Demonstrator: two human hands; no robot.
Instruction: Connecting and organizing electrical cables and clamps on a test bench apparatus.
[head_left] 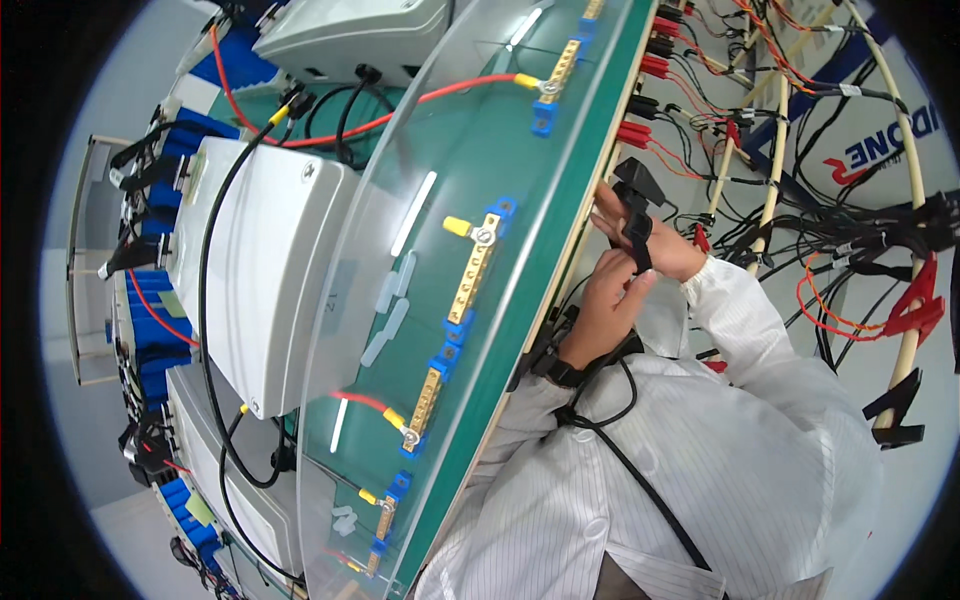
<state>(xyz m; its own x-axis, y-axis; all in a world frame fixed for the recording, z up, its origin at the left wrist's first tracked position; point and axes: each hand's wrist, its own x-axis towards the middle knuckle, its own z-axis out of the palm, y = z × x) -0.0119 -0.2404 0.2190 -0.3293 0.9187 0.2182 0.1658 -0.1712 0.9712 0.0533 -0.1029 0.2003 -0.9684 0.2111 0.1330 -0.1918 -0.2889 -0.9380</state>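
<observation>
My left hand [606,308] is closed, its thumb and fingers at the lower end of a black strap [640,240]. That strap crosses my right hand [667,247] and carries a small black box-shaped device [637,183]. The fingers of my right hand extend towards the bench edge, partly hidden behind the strap and device, with nothing seen in them. Around my left wrist sits another black band [566,374]. A black cable [640,465] runs from near this wrist down over my white striped coat [680,420].
Left of my hands is a green bench [530,270] under a clear curved cover [385,190]. Brass terminal bars [473,275] on blue holders line it. White boxes [265,250] stand beyond. Cables and red clips [915,300] hang on a pale pipe rack [912,165] at right.
</observation>
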